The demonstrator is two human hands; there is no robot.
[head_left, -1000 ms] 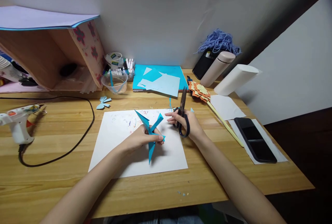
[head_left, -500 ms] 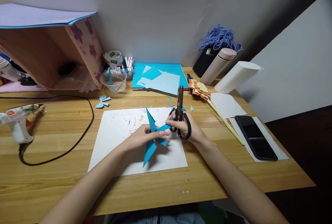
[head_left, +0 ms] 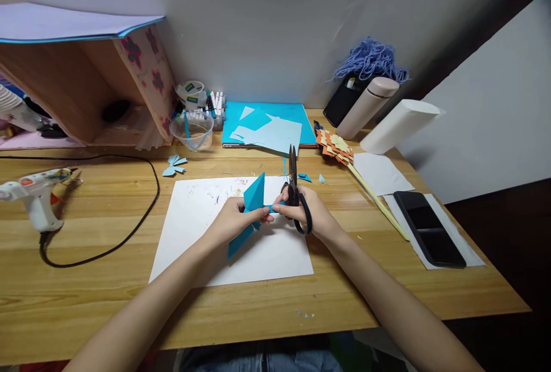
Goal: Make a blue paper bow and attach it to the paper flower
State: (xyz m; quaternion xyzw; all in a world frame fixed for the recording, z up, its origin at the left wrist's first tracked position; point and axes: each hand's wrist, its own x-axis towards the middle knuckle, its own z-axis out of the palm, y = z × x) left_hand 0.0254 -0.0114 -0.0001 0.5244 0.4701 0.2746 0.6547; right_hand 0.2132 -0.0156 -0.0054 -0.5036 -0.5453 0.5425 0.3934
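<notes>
My left hand (head_left: 241, 218) pinches a folded piece of blue paper (head_left: 255, 191) at its middle, its pointed ends sticking out above and below the fingers. A narrow strip of the same paper runs right to my right hand (head_left: 303, 208), whose thumb and fingers pinch its end. Black-handled scissors (head_left: 293, 171) also hang in my right hand, their blades together and pointing away from me. Both hands are above a white sheet of paper (head_left: 193, 245) with coloured marks near its far edge. Some fingers of each hand are hidden behind the paper and scissors.
At left lie a glue gun (head_left: 41, 200) and its black cable (head_left: 142, 231). A pale blue paper bow (head_left: 174, 165), a clear plastic cup (head_left: 193, 141) and a blue folder (head_left: 275, 109) are further back. To the right are a paper flower (head_left: 334, 147) and a phone (head_left: 429, 228).
The blue paper has turned in my left hand, so its upper wing now shows broader. My right hand and the scissors have shifted slightly left. The whole view has moved a little.
</notes>
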